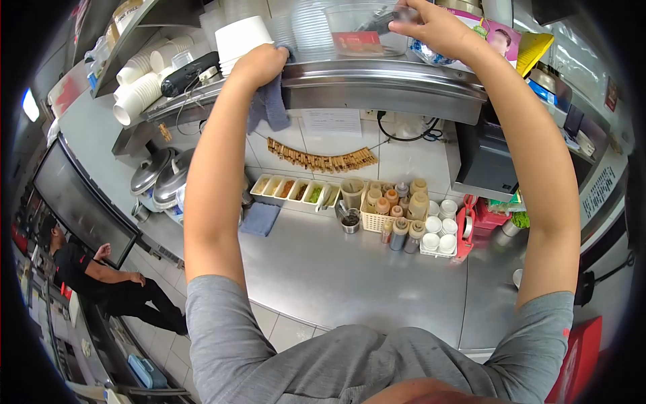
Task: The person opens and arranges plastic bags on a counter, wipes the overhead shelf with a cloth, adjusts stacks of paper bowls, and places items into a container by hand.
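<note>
My left hand (264,65) is up at the metal shelf, closed on a blue-grey cloth (271,104) that hangs over the shelf's front edge. Beside it stands a stack of white paper bowls (242,39). My right hand (431,28) is over a clear plastic container (343,27) on the same shelf, with its fingers closed. At the fingertips is something dark and blurred, whose kind I cannot make out. A red packet or card (356,43) and other dark items lie in the container.
The steel shelf (377,71) runs above a steel counter (350,259). On the counter are a tray of toppings (294,190), a basket of squeeze bottles (380,221), white cups (439,244) and a folded blue cloth (260,220). A person in black (101,273) is at the left.
</note>
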Demonstrator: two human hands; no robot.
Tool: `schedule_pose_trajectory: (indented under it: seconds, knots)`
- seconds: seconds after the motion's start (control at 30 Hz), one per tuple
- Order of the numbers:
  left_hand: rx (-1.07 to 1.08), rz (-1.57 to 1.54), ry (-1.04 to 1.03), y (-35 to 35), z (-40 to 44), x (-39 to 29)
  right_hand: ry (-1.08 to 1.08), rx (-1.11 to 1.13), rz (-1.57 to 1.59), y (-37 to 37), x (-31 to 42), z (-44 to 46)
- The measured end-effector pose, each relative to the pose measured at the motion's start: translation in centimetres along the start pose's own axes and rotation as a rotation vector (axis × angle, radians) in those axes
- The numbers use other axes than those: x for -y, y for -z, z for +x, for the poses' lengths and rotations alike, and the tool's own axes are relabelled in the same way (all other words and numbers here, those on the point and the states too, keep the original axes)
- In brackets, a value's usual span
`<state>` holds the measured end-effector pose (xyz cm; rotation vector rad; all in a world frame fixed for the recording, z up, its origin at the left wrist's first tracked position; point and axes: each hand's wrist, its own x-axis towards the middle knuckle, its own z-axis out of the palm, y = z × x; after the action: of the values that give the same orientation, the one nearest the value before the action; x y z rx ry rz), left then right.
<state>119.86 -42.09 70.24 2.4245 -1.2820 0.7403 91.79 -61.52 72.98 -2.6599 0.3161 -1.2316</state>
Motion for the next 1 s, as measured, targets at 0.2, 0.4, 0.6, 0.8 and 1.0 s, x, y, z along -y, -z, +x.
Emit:
schedule_pose_trajectory:
  seconds: [0.2,0.4,0.6,0.8,1.0]
  knots:
    - [-0.029,-0.138,-0.276,1.2,-3.7,-9.9,-0.102,-0.159,0.016,4.0,3.6,-2.7]
    - [0.239,0.015,-0.609,0.5,4.2,-15.8,-0.056,-0.303,0.019,11.8,6.9,-6.3]
    - [0.094,0.307,-0.873,0.6,3.0,-25.0,-0.029,-0.249,0.130,13.0,4.3,-10.4]
    - [0.045,0.280,-0.947,-3.6,7.5,-33.3,0.051,-0.338,0.169,13.6,2.8,-12.4]
    - [-0.468,-0.142,-0.525,-1.8,-7.8,-27.9,-0.039,-0.119,0.016,17.3,-3.9,-12.4]
